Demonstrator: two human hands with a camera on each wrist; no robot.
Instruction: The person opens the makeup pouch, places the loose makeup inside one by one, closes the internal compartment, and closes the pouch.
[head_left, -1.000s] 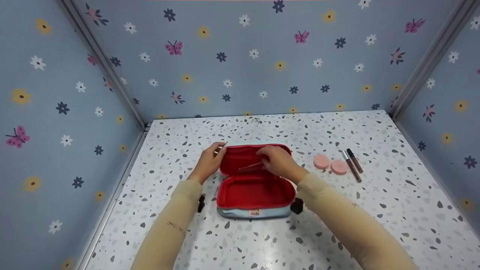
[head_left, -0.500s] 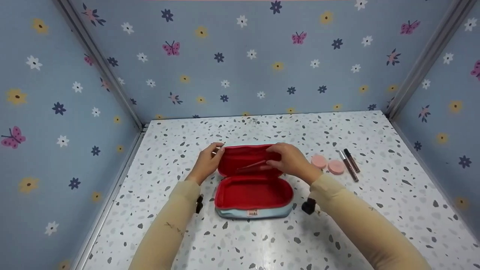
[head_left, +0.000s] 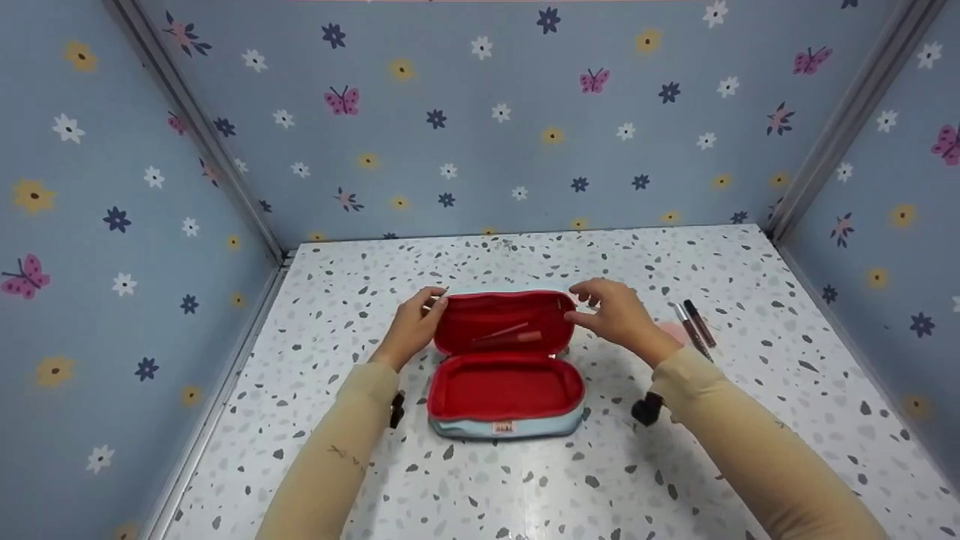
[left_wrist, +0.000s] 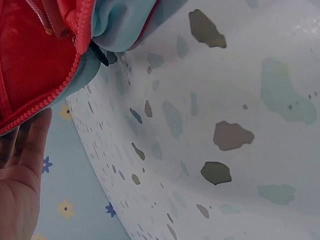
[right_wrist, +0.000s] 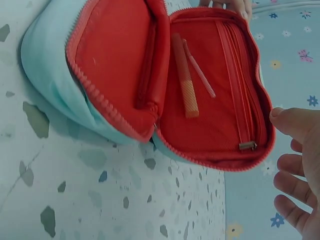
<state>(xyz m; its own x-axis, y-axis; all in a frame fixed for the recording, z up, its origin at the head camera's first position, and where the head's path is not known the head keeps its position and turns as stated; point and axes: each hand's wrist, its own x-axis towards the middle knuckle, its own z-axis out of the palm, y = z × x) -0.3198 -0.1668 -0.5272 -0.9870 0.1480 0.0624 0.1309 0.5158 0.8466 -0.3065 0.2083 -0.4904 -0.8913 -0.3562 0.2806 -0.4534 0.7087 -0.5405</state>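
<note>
A light-blue zip pouch (head_left: 506, 427) with red lining stands unfolded on the table, its lid (head_left: 465, 319) raised at the back. My left hand (head_left: 411, 326) pinches the lid's left edge, its fingers behind the fabric in the left wrist view. At the opposite edge is my right hand (head_left: 619, 319), thumb tip at the rim and fingers loosely bent; whether it touches cannot be told. Inside the lid, seemingly under red mesh, lie a tube with a paler end (right_wrist: 186, 75) and a slim pink stick (right_wrist: 199, 68). The lower compartment (head_left: 506, 390) shows bare red lining.
To the right lie two slim cosmetic tubes, one with a silver cap (head_left: 693, 330) and one with a black cap (head_left: 700, 322). A round pink case (head_left: 673, 331) is partly hidden by the right arm. Flowered panels (head_left: 480, 112) enclose the speckled table (head_left: 360, 277).
My right hand has moved right, out of the lid, leaving the tube and stick inside it. Its arm now covers much of the pink cases. The left hand keeps its hold.
</note>
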